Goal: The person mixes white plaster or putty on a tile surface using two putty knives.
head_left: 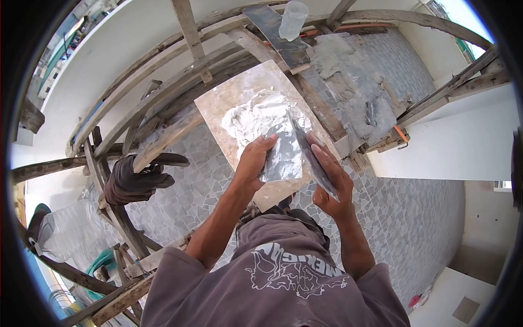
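Note:
My left hand (252, 162) grips a flat metal scraper blade (282, 155) smeared with white putty, held over a marble-patterned tile board (218, 106). My right hand (330, 177) holds a second, narrower putty knife (311, 158) edge-on against the first blade. A heap of white putty (253, 117) lies on the board just beyond both blades. The board rests on the wooden scaffold planks.
Wooden scaffold poles (163, 92) cross in front and to the left, high above a tiled floor (414, 218). A clear plastic cup (293, 20) stands on a far plank. Dark cloth (133, 182) hangs over a pole at left. White wall ledge (452, 141) at right.

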Demonstrator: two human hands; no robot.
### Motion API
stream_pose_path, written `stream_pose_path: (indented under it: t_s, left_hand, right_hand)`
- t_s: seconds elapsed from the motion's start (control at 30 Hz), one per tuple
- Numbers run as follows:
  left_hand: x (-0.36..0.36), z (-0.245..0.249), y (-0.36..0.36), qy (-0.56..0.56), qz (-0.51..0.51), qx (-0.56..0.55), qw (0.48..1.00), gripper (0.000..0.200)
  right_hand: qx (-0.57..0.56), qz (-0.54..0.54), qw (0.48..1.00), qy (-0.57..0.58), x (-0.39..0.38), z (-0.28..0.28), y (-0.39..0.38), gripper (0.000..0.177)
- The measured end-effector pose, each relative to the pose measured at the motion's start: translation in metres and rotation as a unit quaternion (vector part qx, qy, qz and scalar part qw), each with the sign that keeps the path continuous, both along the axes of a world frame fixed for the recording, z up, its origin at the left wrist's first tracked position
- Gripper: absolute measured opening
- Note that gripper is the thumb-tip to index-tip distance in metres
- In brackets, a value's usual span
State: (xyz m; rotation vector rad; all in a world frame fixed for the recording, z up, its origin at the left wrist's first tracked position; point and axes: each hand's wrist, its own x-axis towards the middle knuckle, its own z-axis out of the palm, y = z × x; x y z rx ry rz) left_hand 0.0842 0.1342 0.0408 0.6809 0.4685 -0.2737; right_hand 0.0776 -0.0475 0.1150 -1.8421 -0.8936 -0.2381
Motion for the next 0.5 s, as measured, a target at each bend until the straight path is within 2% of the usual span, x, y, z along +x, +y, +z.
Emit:
stream_pose_path:
  t_s: [0.03,0.07,0.17,0.3,0.4,0.5]
  left_hand:
    - [0.001,0.011,-0.001,-0.009,-0.002,-0.014,1.0,0.031]
    - [-0.002,0.025,0.001,0.008,-0.019,0.041,0.999,0.03]
    - [-0.005,0.034,0.004,-0.061,-0.012,0.064,0.996,0.029]
    - [-0.002,0.016,0.011,-0.056,-0.027,0.069,0.996,0.037]
    - [-0.002,0.017,0.009,-0.007,0.014,0.084,0.996,0.046]
    - [-0.004,0.008,0.016,-0.042,0.002,0.055,0.998,0.051]
  right_hand:
    - [-0.024,0.021,0.999,-0.023,0.0,0.001,0.002,0.05]
    - [-0.047,0.041,0.997,-0.045,0.001,0.002,0.002,0.054]
    - [-0.163,0.054,0.977,-0.124,0.002,-0.009,-0.001,0.057]
    - [-0.178,0.068,0.977,-0.097,-0.003,-0.012,-0.004,0.056]
    - [-0.185,0.066,0.972,-0.128,0.003,-0.025,-0.013,0.058]
    - [-0.206,0.042,0.971,-0.113,0.01,-0.032,-0.027,0.059]
